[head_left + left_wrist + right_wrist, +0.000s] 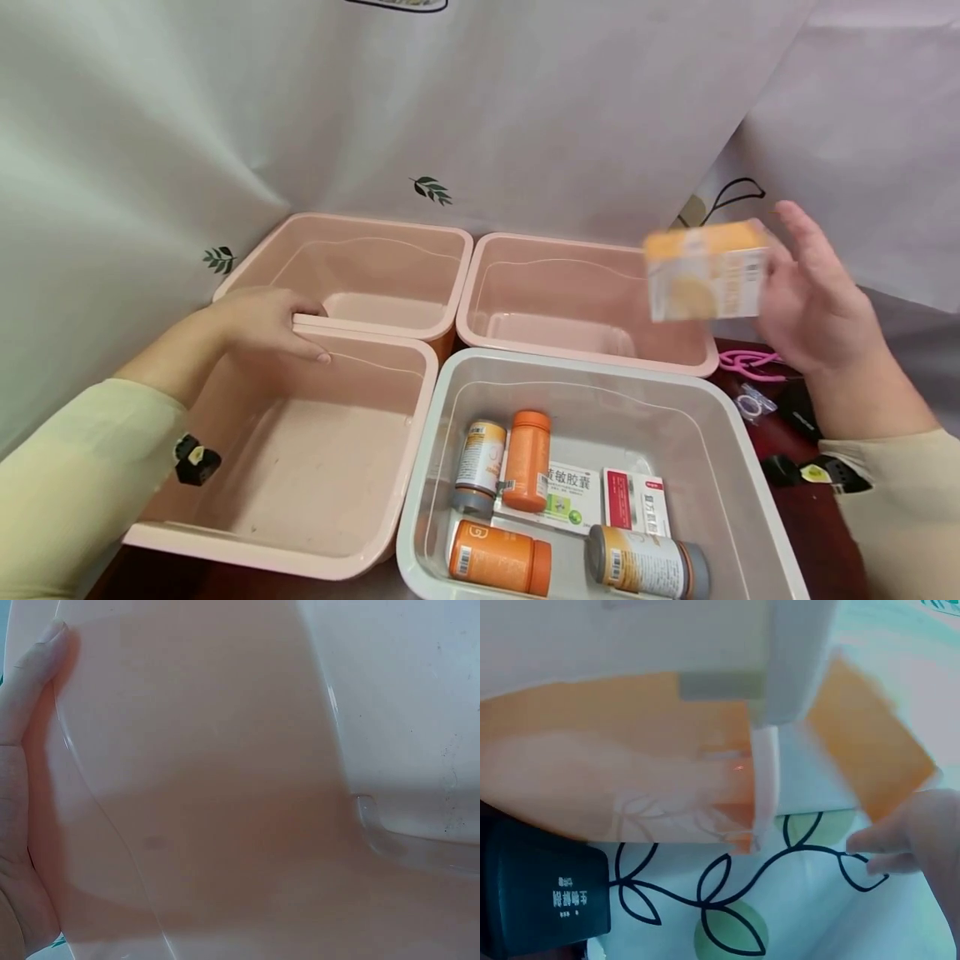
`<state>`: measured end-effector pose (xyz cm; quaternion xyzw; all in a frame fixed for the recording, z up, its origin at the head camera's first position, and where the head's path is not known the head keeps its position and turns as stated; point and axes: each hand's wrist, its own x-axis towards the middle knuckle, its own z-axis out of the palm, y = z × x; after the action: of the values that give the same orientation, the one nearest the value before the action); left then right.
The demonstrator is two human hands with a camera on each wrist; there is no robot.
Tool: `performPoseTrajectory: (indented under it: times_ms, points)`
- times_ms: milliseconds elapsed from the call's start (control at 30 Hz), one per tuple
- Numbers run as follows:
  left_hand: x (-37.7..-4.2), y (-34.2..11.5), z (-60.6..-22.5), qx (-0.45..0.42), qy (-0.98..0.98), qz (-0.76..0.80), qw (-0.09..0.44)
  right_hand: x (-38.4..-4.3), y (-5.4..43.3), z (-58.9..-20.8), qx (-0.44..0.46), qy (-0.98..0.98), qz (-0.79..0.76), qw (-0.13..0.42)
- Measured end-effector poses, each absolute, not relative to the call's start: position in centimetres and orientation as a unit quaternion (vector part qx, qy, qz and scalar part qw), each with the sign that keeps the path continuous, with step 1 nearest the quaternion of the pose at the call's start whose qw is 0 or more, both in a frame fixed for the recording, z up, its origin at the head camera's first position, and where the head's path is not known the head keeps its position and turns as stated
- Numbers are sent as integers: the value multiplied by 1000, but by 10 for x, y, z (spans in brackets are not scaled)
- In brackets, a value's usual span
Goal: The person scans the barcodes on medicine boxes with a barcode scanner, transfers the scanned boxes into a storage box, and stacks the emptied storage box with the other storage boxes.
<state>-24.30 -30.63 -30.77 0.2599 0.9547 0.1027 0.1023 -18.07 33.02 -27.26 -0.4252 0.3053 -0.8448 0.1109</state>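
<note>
Because blur smears its print, the orange-and-white box is unreadable; it is in the air by the right hand, seen over the right end of the rear right pink bin. Its long axis runs roughly level, left to right, orange side up, white side facing the head camera. With fingers partly hidden, I cannot tell whether they clamp it. The left hand grips the front pink bin's rim, fingertips mostly out of sight.
</note>
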Motion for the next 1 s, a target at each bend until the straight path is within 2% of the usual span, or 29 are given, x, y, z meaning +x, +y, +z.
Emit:
performPoseTrajectory:
  times_ms: [133,333,467,733,1000]
  points:
    - [-244,-306,-307,260,955,99,99,-177,340,-279,-438,308,-835,130]
    - [-244,-305,-307,258,957,91,94,-177,349,-285,-376,460,-802,57]
    - [-244,-304,-307,257,957,94,95,-178,352,-285,-351,517,-779,54]
    - [-245,-303,-307,257,957,92,98,-176,342,-258,-371,566,-733,60]
    - [-245,-301,-306,258,955,100,102,-163,296,-221,-380,543,-749,-21]
